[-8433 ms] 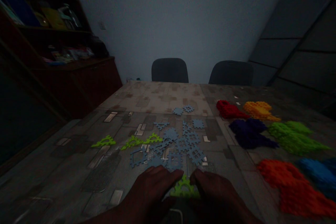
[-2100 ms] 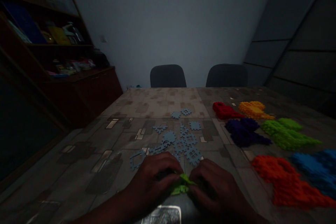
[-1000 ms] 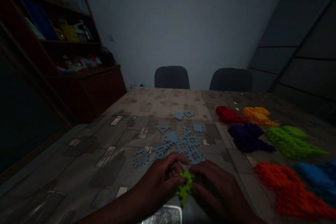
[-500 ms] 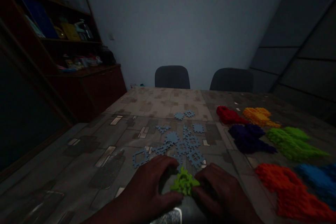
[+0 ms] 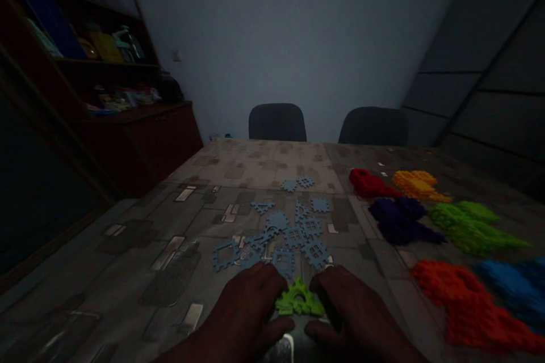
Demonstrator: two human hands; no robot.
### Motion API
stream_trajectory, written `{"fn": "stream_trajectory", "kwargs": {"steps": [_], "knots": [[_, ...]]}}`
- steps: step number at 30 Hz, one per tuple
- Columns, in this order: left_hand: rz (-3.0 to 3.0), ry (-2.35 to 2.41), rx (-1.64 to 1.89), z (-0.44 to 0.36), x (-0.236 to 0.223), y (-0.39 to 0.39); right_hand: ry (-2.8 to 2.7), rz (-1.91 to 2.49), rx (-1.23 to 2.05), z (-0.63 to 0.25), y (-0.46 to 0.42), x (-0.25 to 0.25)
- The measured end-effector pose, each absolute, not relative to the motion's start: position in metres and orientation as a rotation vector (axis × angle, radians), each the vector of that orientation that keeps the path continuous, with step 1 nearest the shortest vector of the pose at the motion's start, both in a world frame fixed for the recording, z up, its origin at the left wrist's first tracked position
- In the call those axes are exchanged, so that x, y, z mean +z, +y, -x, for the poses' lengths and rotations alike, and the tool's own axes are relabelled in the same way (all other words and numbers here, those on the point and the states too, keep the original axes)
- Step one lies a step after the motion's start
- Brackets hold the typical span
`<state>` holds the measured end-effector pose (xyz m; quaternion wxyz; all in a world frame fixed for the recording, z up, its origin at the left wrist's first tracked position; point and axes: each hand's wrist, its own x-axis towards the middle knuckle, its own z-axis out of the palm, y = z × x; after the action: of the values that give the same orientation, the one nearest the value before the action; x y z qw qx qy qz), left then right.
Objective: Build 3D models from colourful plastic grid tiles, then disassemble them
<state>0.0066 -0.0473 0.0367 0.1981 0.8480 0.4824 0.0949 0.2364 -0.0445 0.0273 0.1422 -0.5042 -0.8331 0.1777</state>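
A small stack of lime-green interlocking building pieces (image 5: 299,298), with toothed edges and a round gap in the middle, sits between my hands close to me. My left hand (image 5: 251,309) is closed on its left side, thumb below and fingers above. On the right side, my right hand (image 5: 347,306) grips it in the same way, its fingertips partly hidden. Just beyond the hands lie several loose grey-blue toothed pieces (image 5: 316,252), some square with window openings. A grey-blue open square frame (image 5: 226,254) lies to their left.
To the right are piles of sorted pieces: red (image 5: 367,182), yellow (image 5: 419,184), purple (image 5: 395,218), green (image 5: 468,227), orange (image 5: 464,295) and blue (image 5: 511,283). Two dark chairs (image 5: 277,122) stand behind the patterned table (image 5: 170,278). A shelf cabinet (image 5: 140,142) is at the left.
The green pieces have turned so that their flat side faces me. My right hand has shifted its hold, and the left hand has moved slightly. A grey-blue window piece beyond them now shows more.
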Motion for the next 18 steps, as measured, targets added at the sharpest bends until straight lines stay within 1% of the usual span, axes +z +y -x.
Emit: {"fn": "stream_trajectory", "kwargs": {"steps": [7,10,18], "knots": [[-2.408,1.364,0.162,-0.013,0.043,-0.045,-2.452,1.393,0.593,-0.236,-0.042,0.026],[-2.385,1.387,0.115,-0.014,0.042,-0.046,-2.456,1.436,0.6,-0.235,-0.041,0.023],[-2.373,1.395,0.142,-0.019,0.036,-0.046,-2.468,1.414,0.627,-0.235,-0.042,0.019]]}}
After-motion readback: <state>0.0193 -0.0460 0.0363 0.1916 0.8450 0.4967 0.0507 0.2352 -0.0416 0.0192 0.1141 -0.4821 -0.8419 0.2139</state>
